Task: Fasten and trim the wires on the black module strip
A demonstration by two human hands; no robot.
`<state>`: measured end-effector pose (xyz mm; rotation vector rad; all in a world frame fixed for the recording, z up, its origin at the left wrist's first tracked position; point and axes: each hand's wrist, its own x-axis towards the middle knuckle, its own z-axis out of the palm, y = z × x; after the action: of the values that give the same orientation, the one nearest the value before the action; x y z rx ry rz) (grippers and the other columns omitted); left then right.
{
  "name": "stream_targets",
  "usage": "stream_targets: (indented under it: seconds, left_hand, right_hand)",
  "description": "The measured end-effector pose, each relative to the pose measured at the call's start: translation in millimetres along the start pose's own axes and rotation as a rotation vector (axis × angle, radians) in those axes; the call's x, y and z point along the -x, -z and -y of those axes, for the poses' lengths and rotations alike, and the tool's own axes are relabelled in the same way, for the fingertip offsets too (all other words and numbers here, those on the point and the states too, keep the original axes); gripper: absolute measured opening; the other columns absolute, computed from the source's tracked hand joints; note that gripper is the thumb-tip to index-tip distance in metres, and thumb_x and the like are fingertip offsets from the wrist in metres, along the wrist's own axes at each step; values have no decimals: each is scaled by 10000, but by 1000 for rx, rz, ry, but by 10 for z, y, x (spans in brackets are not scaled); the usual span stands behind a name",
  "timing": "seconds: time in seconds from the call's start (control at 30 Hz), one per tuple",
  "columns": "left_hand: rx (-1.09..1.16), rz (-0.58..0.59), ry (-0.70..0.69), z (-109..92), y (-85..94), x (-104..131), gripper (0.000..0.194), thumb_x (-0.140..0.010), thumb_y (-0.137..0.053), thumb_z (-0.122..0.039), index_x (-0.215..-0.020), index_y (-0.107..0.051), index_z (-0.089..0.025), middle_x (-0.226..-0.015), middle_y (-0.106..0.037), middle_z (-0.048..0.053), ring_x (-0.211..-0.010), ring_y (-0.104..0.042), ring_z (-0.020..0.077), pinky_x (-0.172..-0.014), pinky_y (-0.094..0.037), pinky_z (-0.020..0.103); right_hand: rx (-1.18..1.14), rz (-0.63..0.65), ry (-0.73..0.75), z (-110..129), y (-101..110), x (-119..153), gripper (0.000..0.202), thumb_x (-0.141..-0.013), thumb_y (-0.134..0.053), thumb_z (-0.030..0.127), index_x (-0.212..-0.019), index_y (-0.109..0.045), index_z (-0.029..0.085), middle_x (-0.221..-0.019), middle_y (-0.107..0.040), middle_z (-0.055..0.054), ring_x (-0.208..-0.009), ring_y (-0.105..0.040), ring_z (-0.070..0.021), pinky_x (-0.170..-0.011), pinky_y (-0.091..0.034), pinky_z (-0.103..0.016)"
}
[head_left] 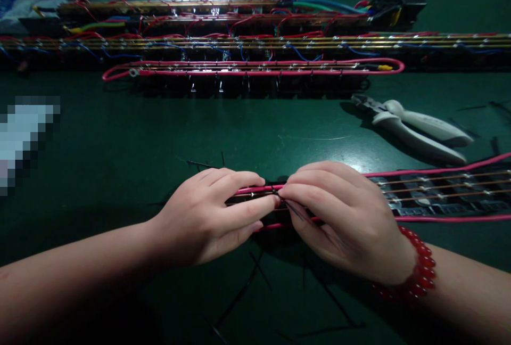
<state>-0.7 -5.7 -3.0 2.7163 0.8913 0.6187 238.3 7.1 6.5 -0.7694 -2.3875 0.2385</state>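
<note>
Between both hands, pink-wired strip (439, 188).

Two bare forearms are reaching in from the bottom corners and meeting near the centre. The left hand (211, 214) is lying palm down, its fingers (243, 211) stretching to the right, nearly straight and held close together. The right hand (339, 217) is arching over from the other side, knuckles up, its fingertips (285, 193) curling down and pinching together right against the left fingertips. The right wrist is wearing a red bead bracelet (419, 268).
</note>
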Motion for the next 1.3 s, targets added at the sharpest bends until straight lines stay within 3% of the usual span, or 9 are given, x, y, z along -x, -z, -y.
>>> stream_targets:
  seconds: [0.57,1.3]
  left_hand:
    - [86,79,135,-60,48,-16,380,-966,-509,-246,-1345,-531,-218,-1200,-633,96,-1048,-594,238,-852,-501,387]
    - [150,13,39,30,5,-26,290,-945,-538,-202,-1227,-600,-177,-1146,-640,97,-979,-580,209,-845,-482,358]
  right_hand:
    - [76,27,-69,16,-18,-7,73,-883,-584,144,-945,-620,129,-917,-686,-81,-803,-605,-185,-689,-489,-322]
    - [107,87,-27,28,0,-28,101,-896,-559,166,-932,-642,120,-907,-696,-84,-791,-614,-203,-670,-485,-342]
